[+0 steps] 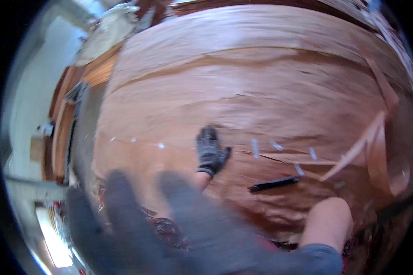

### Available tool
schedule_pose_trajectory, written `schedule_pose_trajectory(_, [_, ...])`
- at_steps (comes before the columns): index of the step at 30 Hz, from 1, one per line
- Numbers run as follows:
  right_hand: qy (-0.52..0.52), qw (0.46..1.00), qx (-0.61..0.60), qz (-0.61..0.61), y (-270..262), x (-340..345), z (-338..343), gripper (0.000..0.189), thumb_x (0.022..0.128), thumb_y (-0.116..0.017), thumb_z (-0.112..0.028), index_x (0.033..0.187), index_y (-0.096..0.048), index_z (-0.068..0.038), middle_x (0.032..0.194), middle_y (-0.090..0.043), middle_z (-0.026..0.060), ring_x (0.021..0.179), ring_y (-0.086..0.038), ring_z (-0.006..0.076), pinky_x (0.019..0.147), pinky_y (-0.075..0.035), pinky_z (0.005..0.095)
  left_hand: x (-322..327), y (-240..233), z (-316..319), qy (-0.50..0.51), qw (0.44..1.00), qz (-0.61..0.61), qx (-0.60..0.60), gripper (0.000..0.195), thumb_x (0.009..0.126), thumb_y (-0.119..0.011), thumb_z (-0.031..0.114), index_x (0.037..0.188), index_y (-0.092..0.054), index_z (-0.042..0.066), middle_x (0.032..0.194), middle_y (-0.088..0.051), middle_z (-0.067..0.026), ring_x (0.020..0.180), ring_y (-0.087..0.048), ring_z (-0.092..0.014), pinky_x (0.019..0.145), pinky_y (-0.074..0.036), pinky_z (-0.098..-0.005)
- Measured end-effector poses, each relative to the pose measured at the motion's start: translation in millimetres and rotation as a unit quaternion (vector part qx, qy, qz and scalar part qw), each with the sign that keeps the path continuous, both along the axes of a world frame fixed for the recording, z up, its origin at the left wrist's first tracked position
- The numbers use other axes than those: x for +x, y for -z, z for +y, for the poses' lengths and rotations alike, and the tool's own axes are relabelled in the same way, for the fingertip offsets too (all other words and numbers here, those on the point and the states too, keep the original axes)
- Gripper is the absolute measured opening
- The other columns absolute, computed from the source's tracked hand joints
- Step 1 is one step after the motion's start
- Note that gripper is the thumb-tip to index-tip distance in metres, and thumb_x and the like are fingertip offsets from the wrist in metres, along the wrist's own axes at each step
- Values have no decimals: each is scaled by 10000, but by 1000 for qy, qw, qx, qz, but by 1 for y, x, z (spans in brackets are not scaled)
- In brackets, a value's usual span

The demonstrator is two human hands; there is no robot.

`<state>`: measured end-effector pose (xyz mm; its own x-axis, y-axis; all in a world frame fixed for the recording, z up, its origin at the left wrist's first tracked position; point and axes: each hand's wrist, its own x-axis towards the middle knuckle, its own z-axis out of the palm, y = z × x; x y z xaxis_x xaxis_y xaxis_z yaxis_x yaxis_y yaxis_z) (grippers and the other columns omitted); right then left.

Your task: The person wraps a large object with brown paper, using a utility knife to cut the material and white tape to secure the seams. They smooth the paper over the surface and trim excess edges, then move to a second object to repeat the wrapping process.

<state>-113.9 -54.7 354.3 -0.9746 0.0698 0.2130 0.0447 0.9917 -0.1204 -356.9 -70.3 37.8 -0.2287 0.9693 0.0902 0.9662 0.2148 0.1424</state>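
Note:
Both hands wear dark grey work gloves. My left hand (pixel 209 149) lies flat, palm down, on a large reddish-brown wood veneer sheet (pixel 179 103), its thumb apart and nothing held. Close to the camera, my right hand (pixel 192 227) is large and blurred at the bottom, fingers spread, with nothing visible in it. To the right of my left hand a long black tool (pixel 274 184), its kind unclear, rests on the veneer. Several short pale strips, like tape (pixel 255 148), lie in a rough row across the sheet. Torn veneer strips (pixel 358 144) curl up at the right.
Stacked brown sheets or boards (pixel 64 134) stand at the left, past a grey gap. A pale crumpled covering (pixel 108 32) lies over something at the upper left. The veneer has raised folds and cracks, and its lower edge near me is ragged. A dark bar (pixel 395 208) shows at the lower right.

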Motion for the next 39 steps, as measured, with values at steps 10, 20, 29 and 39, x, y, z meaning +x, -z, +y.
schedule_pose_trajectory(10, [21,999,-16,40,22,22,13,238,789,-631,-139,991,-608,-16,860,-633,126,818,-614,258,712,-478,353,9,-2,-16,4,995,97,1,831,824,-500,467,1396,-207,-59,1474,-150,-243,1375,-103,-382,1111,-53,-485])
schedule_pose_trajectory(20, [33,999,16,17,15,7,8,224,797,-626,-131,989,-612,-16,862,-635,131,813,-617,260,695,-483,346,11,4,-4,29,998,52,18,821,845,-468,482,1378,-215,-88,1462,-173,-257,1361,-131,-404,1102,-74,-495])
schedule_pose_trajectory(29, [21,1000,19,6,10,9,-2,213,805,-622,-124,988,-615,-16,864,-638,135,808,-620,262,679,-487,340,7,-5,-8,-2,999,41,2,864,810,-478,531,1381,-235,-70,1466,-175,-242,1368,-111,-399,1101,-56,-508])
schedule_pose_trajectory(39, [54,998,21,14,-7,47,-16,200,813,-617,-116,986,-618,-16,866,-640,141,802,-623,264,663,-492,333,13,-9,-2,25,999,34,-21,857,822,-455,542,1375,-240,-77,1442,-201,-275,1354,-122,-433,1098,-81,-509])
